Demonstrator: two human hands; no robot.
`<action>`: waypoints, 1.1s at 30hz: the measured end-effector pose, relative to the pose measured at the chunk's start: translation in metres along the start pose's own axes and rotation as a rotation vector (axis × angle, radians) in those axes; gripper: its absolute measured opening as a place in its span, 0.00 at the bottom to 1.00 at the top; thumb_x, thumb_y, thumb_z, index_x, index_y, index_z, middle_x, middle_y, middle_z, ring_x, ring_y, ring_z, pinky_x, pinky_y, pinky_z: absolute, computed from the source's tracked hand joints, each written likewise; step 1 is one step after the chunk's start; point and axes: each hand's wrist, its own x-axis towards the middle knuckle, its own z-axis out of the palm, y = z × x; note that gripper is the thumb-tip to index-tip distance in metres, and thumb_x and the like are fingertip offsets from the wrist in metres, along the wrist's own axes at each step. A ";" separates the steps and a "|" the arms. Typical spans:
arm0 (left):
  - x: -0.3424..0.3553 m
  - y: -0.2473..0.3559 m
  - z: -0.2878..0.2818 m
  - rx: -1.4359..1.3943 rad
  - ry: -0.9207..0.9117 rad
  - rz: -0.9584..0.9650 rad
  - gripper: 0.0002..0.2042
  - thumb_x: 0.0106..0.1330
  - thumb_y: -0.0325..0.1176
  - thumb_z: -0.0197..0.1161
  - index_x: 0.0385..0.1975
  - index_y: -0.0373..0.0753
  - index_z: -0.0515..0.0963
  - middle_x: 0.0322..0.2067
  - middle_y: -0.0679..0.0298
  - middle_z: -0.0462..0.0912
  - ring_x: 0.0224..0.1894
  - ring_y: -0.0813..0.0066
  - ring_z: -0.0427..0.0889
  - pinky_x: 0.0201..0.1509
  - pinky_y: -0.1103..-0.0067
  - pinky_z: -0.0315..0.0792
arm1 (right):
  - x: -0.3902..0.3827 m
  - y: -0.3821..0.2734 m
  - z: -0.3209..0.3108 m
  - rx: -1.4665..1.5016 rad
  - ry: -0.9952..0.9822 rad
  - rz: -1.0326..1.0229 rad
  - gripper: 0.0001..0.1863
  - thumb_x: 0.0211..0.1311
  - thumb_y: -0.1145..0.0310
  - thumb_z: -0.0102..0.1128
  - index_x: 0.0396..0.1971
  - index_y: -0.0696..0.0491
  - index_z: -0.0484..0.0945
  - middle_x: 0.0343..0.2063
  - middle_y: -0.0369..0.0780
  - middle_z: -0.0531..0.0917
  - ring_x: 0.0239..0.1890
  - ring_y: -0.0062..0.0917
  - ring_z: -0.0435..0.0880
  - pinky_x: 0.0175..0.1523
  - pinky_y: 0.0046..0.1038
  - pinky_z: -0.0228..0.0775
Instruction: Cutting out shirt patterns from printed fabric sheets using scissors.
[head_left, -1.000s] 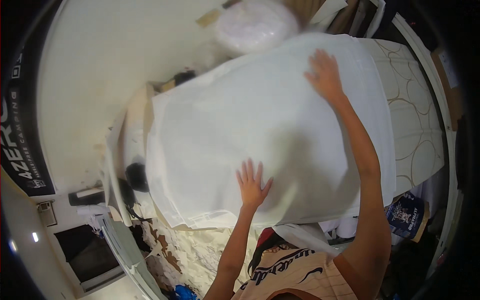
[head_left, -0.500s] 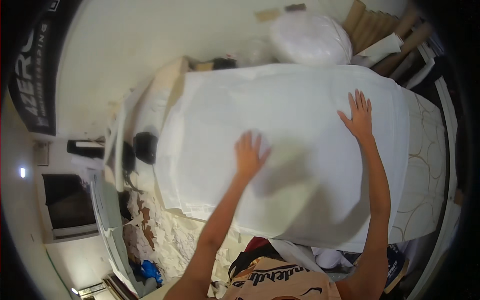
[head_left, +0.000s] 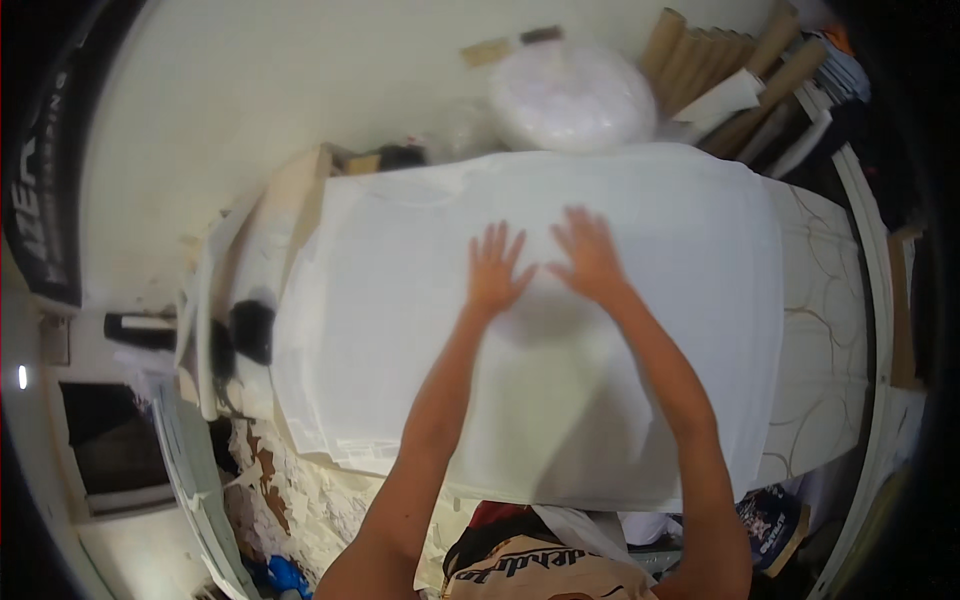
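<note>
**Left Hand point(head_left: 493, 270) and Right Hand point(head_left: 590, 258) Side by Side Over the White Sheet point(head_left: 390, 290)**

Here we are, palms down, fingers fanned, nothing grasped in either hand! Our left hand sits just beyond the middle of the white sheet, our right hand beside it, the thumbs so near each other that we can't call whether they touch. The right hand's outline is blurred, and we can't tell how firmly either palm bears down.

The white sheet itself lies broad and nearly flat in front of our body, its near edge close to our shirt point(head_left: 560, 575). If we want good, even pressing here, we'd say: palms level, fingers wide, light strokes from the sheet's middle toward its edges, and no dragging at its layered near-left corner.

Out past the sheet's right edge, a pale cover point(head_left: 822, 335) with curved lines shows. Beyond its far edge, we've a bulky plastic-wrapped bundle point(head_left: 572, 98), with cardboard tubes point(head_left: 695, 65) behind to the right. Off its left edge, a black object point(head_left: 252, 332), too dim for us to name. And below its near-left corner, what a heap of torn pale scraps point(head_left: 335, 510)!
</note>
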 end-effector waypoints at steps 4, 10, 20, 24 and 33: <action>0.000 -0.003 0.007 -0.030 0.022 0.027 0.36 0.71 0.60 0.57 0.76 0.50 0.62 0.77 0.49 0.53 0.79 0.45 0.49 0.78 0.43 0.42 | 0.002 0.057 -0.022 -0.163 0.108 0.171 0.40 0.61 0.41 0.66 0.67 0.51 0.72 0.72 0.53 0.64 0.76 0.49 0.60 0.76 0.59 0.47; 0.000 0.020 0.008 -0.082 0.005 0.008 0.35 0.72 0.60 0.54 0.75 0.49 0.63 0.77 0.50 0.55 0.79 0.47 0.50 0.78 0.45 0.45 | -0.075 0.182 -0.128 -0.661 0.127 0.543 0.38 0.69 0.42 0.59 0.69 0.52 0.69 0.69 0.57 0.68 0.75 0.52 0.59 0.74 0.60 0.46; -0.187 -0.032 -0.037 0.076 0.138 -0.397 0.37 0.68 0.63 0.58 0.72 0.47 0.67 0.77 0.49 0.54 0.78 0.44 0.51 0.77 0.44 0.46 | -0.134 -0.047 -0.063 -0.317 -0.136 0.334 0.47 0.67 0.36 0.57 0.76 0.51 0.59 0.78 0.49 0.54 0.80 0.42 0.49 0.80 0.54 0.35; -0.275 -0.113 -0.128 0.341 0.176 -0.637 0.38 0.68 0.63 0.60 0.74 0.51 0.64 0.77 0.50 0.55 0.79 0.43 0.50 0.77 0.44 0.45 | -0.141 -0.054 -0.070 -0.331 -0.128 0.334 0.46 0.68 0.36 0.56 0.76 0.51 0.58 0.78 0.49 0.53 0.80 0.42 0.48 0.80 0.54 0.33; -0.201 -0.094 -0.075 0.185 0.133 -0.309 0.37 0.72 0.63 0.52 0.75 0.46 0.63 0.78 0.49 0.52 0.80 0.48 0.46 0.80 0.48 0.40 | -0.137 -0.066 -0.071 -0.373 -0.202 0.337 0.48 0.69 0.36 0.55 0.77 0.54 0.56 0.78 0.52 0.51 0.81 0.44 0.45 0.80 0.54 0.31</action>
